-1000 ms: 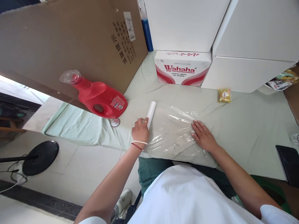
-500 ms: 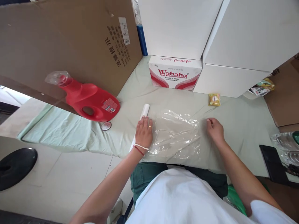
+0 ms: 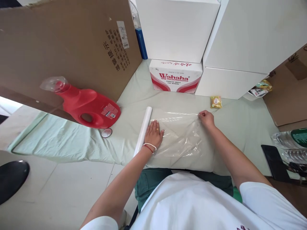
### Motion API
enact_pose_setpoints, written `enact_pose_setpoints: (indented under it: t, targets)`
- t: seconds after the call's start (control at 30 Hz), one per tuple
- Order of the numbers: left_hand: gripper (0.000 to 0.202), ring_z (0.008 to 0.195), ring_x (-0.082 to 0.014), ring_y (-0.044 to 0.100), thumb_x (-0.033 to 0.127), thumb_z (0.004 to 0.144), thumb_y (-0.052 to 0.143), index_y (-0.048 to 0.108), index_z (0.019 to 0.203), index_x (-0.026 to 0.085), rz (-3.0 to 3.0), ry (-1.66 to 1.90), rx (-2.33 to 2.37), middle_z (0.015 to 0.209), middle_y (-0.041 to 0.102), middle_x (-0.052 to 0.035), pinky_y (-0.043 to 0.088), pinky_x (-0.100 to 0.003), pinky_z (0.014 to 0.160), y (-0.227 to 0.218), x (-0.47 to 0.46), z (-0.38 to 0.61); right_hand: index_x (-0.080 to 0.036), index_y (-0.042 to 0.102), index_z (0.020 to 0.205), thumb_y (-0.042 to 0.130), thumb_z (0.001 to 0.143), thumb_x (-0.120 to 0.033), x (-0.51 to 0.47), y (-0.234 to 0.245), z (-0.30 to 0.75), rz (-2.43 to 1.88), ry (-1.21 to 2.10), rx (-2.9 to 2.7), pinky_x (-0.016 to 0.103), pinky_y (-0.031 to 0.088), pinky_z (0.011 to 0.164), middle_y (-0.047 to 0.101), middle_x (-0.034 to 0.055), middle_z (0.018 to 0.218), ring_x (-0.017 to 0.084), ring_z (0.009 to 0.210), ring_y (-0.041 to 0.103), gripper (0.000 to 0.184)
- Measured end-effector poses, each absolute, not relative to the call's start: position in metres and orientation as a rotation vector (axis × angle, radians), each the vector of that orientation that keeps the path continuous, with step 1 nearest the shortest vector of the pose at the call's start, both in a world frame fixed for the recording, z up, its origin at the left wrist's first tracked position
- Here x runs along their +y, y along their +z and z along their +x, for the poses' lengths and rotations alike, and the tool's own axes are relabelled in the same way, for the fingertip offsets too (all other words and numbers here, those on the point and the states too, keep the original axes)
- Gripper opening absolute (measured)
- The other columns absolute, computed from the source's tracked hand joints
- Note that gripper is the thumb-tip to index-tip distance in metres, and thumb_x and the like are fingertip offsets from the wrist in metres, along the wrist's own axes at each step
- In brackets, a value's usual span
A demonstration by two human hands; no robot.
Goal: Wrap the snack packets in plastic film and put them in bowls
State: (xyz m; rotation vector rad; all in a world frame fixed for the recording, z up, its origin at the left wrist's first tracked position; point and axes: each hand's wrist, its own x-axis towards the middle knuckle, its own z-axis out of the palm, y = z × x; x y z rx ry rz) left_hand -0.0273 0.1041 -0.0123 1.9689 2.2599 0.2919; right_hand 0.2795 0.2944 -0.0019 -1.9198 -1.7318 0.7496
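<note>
A sheet of clear plastic film lies spread over the light green cloth, with creases across it. Along its left side rests a white roll, slanting away from me. My left hand lies flat on the film just right of the roll, fingers stretched out. At the film's far right corner, my right hand pinches the edge between thumb and fingers, and the film's far edge runs taut from there toward the roll.
A red jug stands left by a big cardboard box, a small round disc beside it. Behind are a Wahaba-style printed carton and white boxes. A yellow packet sits beyond my right hand; plastic bottles lie far right.
My right hand has moved up and left and now pinches the film's far corner. My left hand has shifted off the roll onto the film. The far edge is straighter.
</note>
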Motion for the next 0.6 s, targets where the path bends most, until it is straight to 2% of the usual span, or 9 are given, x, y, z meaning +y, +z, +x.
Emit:
enact_pose_setpoints:
  t: [0.07,0.17,0.3,0.37,0.43,0.53,0.6]
  targets:
    - [0.068,0.161,-0.0322,0.027,0.043,0.105,0.034,0.037,0.159,0.002,1.965,0.311,2.256,0.17,0.032,-0.0217,0.023,-0.051,0.132,-0.015,0.105,-0.026,-0.015,0.071,0.1,0.06,0.083,-0.033,0.295,0.004,0.285,-1.933,0.703,-1.718,0.035,0.051,0.082,0.073,0.0099,0.091,0.023,0.082,0.065,0.027]
    - [0.067,0.16,-0.0311,0.028,0.043,0.105,0.032,0.038,0.159,0.003,1.927,0.396,2.247,0.17,0.032,-0.0215,0.025,-0.051,0.131,-0.014,0.108,-0.024,-0.013,0.069,0.115,0.054,0.088,-0.033,0.29,0.019,0.28,-1.918,0.524,-1.699,0.042,0.051,0.095,0.07,0.0162,0.111,0.027,0.096,0.065,0.037]
    - [0.068,0.16,-0.0313,0.029,0.044,0.106,0.028,0.037,0.159,0.003,1.863,0.465,2.252,0.17,0.032,-0.0215,0.026,-0.051,0.13,-0.01,0.113,-0.022,-0.014,0.066,0.132,0.038,0.104,-0.038,0.236,0.032,0.262,-1.504,0.339,-2.066,0.047,0.048,0.11,0.066,0.019,0.13,0.029,0.123,0.061,0.046]
    - [0.068,0.16,-0.0321,0.028,0.044,0.106,0.028,0.037,0.159,0.003,1.886,0.428,2.247,0.17,0.032,-0.0213,0.023,-0.053,0.131,-0.01,0.113,-0.021,-0.017,0.054,0.152,0.04,0.107,-0.042,0.187,0.027,0.263,-1.192,0.37,-2.436,0.049,0.04,0.121,0.057,0.0166,0.152,0.029,0.144,0.049,0.053]
    - [0.068,0.16,-0.0328,0.028,0.044,0.106,0.03,0.037,0.16,0.003,1.913,0.391,2.247,0.17,0.032,-0.022,0.02,-0.055,0.131,-0.012,0.112,-0.021,-0.024,0.035,0.165,0.042,0.108,-0.045,0.133,0.018,0.276,-0.936,0.428,-2.759,0.051,0.034,0.127,0.044,0.0095,0.166,0.027,0.155,0.037,0.061]
    - [0.07,0.161,-0.0327,0.026,0.046,0.105,0.033,0.034,0.162,0.005,1.952,0.395,2.237,0.171,0.031,-0.0223,0.019,-0.058,0.131,-0.016,0.11,-0.02,-0.029,0.017,0.171,0.043,0.109,-0.044,0.064,0.006,0.316,-0.959,0.454,-2.891,0.053,0.034,0.128,0.034,0.005,0.171,0.026,0.158,0.033,0.068]
    - [0.07,0.162,-0.0327,0.025,0.046,0.105,0.034,0.033,0.162,0.007,1.966,0.41,2.224,0.171,0.03,-0.0218,0.018,-0.058,0.131,-0.018,0.109,-0.019,-0.032,0.012,0.171,0.045,0.109,-0.042,0.036,0.006,0.347,-1.096,0.453,-2.854,0.055,0.037,0.127,0.033,0.0046,0.171,0.027,0.157,0.035,0.071]
